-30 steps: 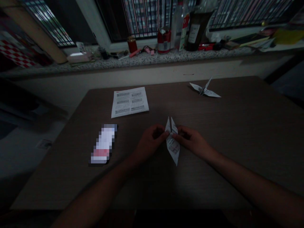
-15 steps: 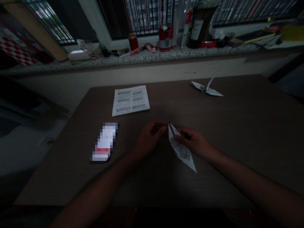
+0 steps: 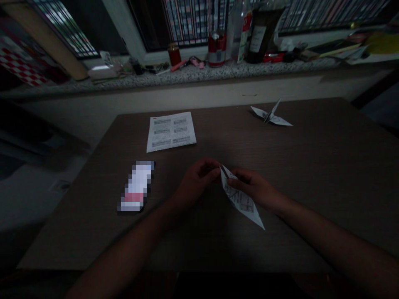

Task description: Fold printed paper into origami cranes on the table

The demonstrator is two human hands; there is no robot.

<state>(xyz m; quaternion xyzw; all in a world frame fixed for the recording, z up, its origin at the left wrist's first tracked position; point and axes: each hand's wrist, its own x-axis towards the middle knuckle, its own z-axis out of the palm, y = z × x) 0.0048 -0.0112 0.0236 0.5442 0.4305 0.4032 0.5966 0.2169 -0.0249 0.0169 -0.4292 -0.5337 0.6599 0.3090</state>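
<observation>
A: What are the hands doing?

B: Both meet at the middle of a dark wooden table (image 3: 311,166); the left hand (image 3: 198,182) and right hand (image 3: 252,187) pinch the near-top end of a folded paper (image 3: 241,201); the fingers of each are curled close on it, thumb against forefinger, though the room is dim and I may be misreading the exact grip.

A: Where does the paper lie?

B: Between the hands and toward the right; its long point runs down and right, under the right wrist, low over the table or resting on it.

A: Has anything changed?

B: Yes; a second ago the paper stood straight, tip aimed back at the person, with two small points up between the hands; now it is swung to the right and lies flatter, and only one short flap shows at the top; I judge that the piece is being turned for a fresh fold, not set aside.

A: What else is there?

B: A finished paper crane (image 3: 272,116) at the far right; a printed sheet (image 3: 171,131) far left of centre; a blurred-out flat object (image 3: 136,187) to the left; a cluttered sill (image 3: 187,74) with a red can (image 3: 216,47) beyond.
</observation>
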